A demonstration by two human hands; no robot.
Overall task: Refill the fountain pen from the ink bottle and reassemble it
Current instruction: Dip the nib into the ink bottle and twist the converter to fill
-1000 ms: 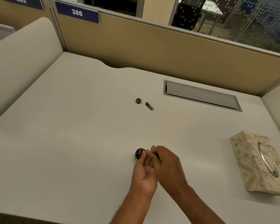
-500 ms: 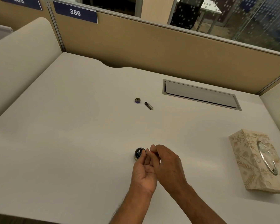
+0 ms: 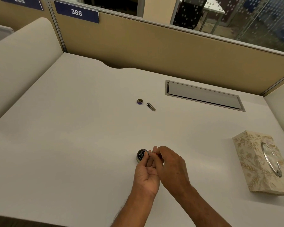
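A small dark ink bottle (image 3: 140,155) stands open on the white desk (image 3: 72,136), just in front of my hands. My left hand (image 3: 146,176) and my right hand (image 3: 170,164) are together right behind it, both pinching a thin pen part (image 3: 149,153) whose silver tip points at the bottle's mouth. Most of that part is hidden by my fingers. Farther back on the desk lie the bottle's round cap (image 3: 139,101) and a short dark pen piece (image 3: 151,106), side by side and apart from my hands.
A patterned tissue box (image 3: 262,163) with an oval opening sits at the right edge. A grey cable hatch (image 3: 203,95) is set into the desk at the back right. Tan partition walls close the back and sides.
My hands have stayed at the bottle with the pen part; only a slight shift of the fingers and of the camera shows.
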